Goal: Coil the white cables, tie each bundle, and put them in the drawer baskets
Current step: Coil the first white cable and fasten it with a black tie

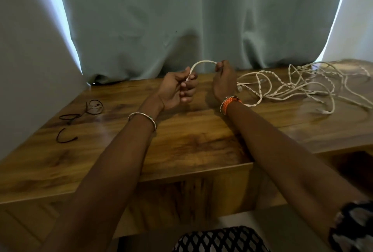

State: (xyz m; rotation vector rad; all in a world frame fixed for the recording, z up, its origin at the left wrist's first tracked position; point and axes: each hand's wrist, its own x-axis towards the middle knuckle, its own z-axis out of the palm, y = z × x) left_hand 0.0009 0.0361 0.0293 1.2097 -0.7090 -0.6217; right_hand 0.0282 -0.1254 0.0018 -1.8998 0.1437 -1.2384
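A loose tangle of white twisted cables (298,84) sprawls over the right side of the wooden table (191,140). One strand arches between my hands near the table's back edge. My left hand (177,90) pinches one end of that arch. My right hand (224,80), with an orange band on its wrist, grips the other end, and the strand trails from it back into the tangle. No drawer basket shows in this view.
Several dark thin ties (80,114) lie on the table's left side. A grey-green curtain (191,19) hangs right behind the table. An open dark recess (355,169) sits below the table's right front edge.
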